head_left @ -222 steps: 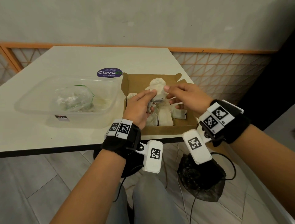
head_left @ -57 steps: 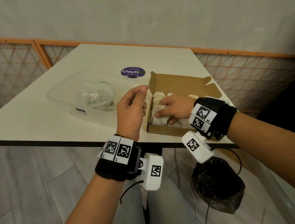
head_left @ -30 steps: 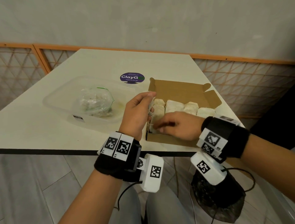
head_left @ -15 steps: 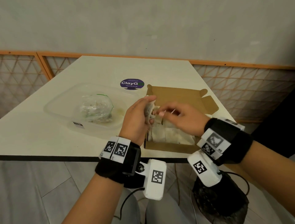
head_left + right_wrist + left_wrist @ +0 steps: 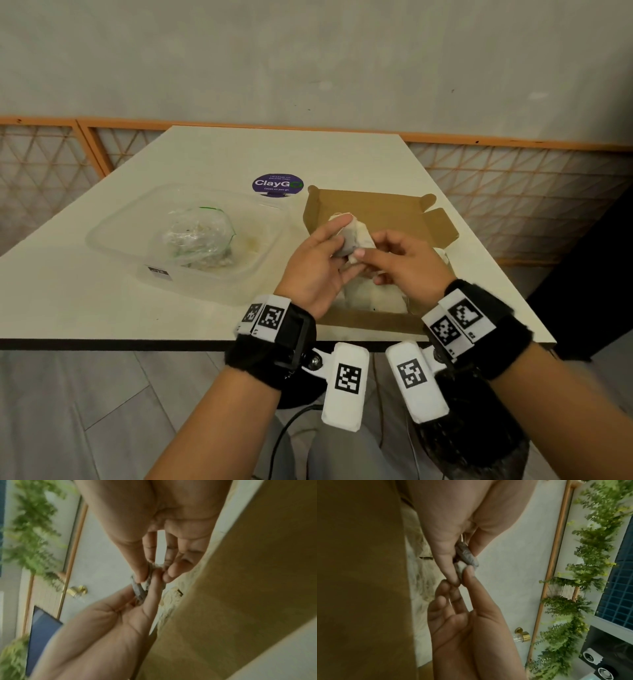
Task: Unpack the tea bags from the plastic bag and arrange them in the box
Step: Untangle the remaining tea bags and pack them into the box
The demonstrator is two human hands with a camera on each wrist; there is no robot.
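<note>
The cream rectangular bench (image 5: pixel 205 308) carries a clear plastic tub (image 5: pixel 113 236) on the left, which keeps the crumpled clear plastic bag (image 5: pixel 195 240) of remaining tea bags contained. Right of it sits the open brown cardboard box (image 5: pixel 370 323), lid flap folded back to the far side so pale tea bags (image 5: pixel 373 298) can lie inside. Above the box, the left hand (image 5: pixel 315 267) and right hand (image 5: pixel 400 263) meet, fingers (image 5: pixel 447 562) of both pinching one small white paper tea bag (image 5: pixel 356 233), probably passing it across for placing
</note>
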